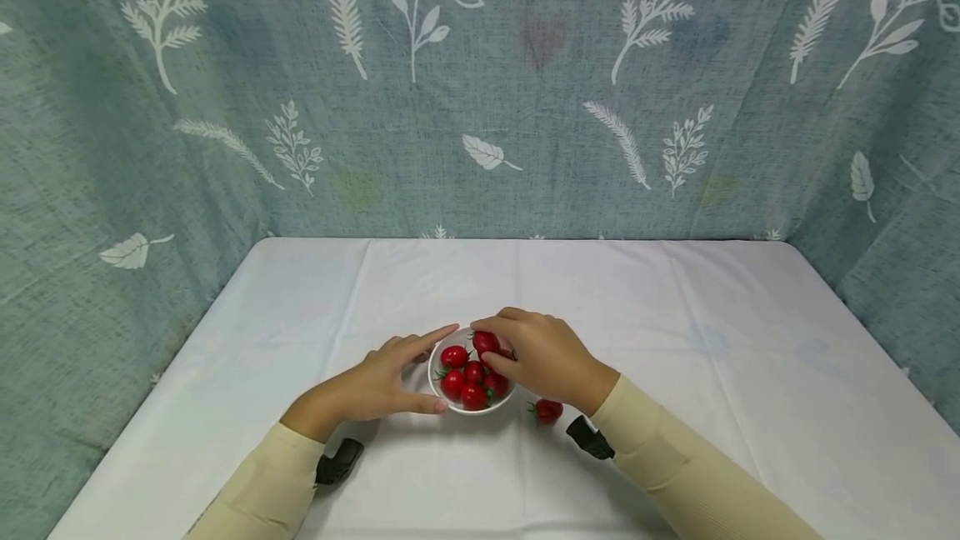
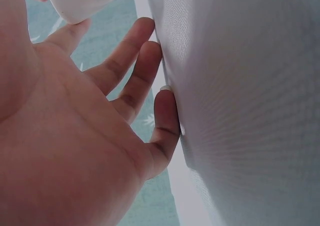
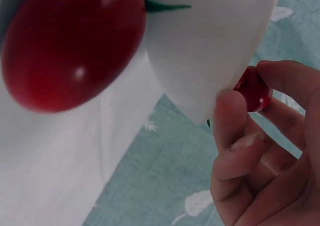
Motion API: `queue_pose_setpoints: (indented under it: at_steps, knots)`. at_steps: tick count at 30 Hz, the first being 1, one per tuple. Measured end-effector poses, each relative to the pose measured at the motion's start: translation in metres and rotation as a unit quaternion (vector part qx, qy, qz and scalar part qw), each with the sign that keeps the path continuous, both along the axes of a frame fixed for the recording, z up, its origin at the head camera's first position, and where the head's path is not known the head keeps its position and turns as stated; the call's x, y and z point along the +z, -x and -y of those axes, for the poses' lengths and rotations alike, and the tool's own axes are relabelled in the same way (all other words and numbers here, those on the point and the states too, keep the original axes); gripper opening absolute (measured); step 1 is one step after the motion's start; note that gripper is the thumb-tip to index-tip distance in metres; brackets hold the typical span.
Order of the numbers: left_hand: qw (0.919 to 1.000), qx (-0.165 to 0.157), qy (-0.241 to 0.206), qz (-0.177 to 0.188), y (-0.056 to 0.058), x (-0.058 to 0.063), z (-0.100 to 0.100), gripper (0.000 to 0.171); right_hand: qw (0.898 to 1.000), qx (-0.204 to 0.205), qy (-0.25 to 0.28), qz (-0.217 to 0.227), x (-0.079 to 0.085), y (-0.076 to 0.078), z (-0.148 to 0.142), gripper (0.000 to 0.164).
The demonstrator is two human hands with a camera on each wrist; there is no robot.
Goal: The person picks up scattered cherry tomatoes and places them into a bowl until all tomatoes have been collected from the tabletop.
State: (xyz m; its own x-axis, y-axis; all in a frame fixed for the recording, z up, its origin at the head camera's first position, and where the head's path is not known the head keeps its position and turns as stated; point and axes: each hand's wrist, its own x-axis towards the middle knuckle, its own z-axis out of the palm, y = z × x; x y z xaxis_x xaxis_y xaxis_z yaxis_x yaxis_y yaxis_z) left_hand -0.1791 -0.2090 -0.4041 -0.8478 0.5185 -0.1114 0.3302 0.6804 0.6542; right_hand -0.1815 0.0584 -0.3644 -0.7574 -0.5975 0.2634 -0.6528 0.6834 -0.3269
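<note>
A white bowl (image 1: 474, 412) holding several cherry tomatoes (image 1: 452, 385) stands near the middle of the table. Over its right side my right hand (image 1: 546, 357) pinches a red cherry tomato (image 3: 254, 91) between thumb and fingers; in the right wrist view it shows just past the rim. My left hand (image 1: 375, 382) lies at the bowl's left, thumb and index finger spread along the rim, the other fingers loosely extended and low by the tablecloth in the left wrist view. One loose cherry tomato (image 1: 549, 412) with a green stem lies right of the bowl, below my right wrist.
A white cloth covers the table (image 1: 637, 298). Behind it and along both sides hangs a green-blue curtain (image 1: 480, 107) with white leaf prints. Each wrist carries a small black device (image 1: 589, 438) close above the cloth.
</note>
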Motion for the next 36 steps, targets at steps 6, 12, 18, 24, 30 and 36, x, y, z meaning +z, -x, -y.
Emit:
queue_pose_setpoints:
  at_steps: [6,12,18,24,30,36]
  knots:
    - [1.0000,0.003,0.001,0.001,0.000,-0.001,0.000,0.095,1.000,0.008,0.004,0.006,-0.002,0.001,0.003,0.037]
    - [1.0000,0.002,-0.002,0.005,0.000,-0.002,-0.001,0.095,1.000,0.013,-0.004,0.005,-0.004,0.002,0.006,0.037]
    - [1.0000,0.000,-0.003,0.005,0.000,-0.001,-0.001,0.094,1.000,0.011,-0.008,0.007,-0.006,0.002,0.007,0.038]
    - [1.0000,0.002,0.001,0.003,-0.001,0.000,-0.001,0.094,1.000,0.007,-0.015,0.002,-0.006,0.002,0.005,0.041]
    - [1.0000,-0.002,-0.001,-0.002,-0.001,0.000,-0.001,0.094,1.000,-0.007,-0.010,0.006,-0.004,-0.002,0.000,0.039]
    - [0.9999,-0.004,0.000,-0.011,0.000,-0.001,-0.001,0.095,1.000,-0.015,-0.002,-0.002,-0.005,-0.009,-0.011,0.037]
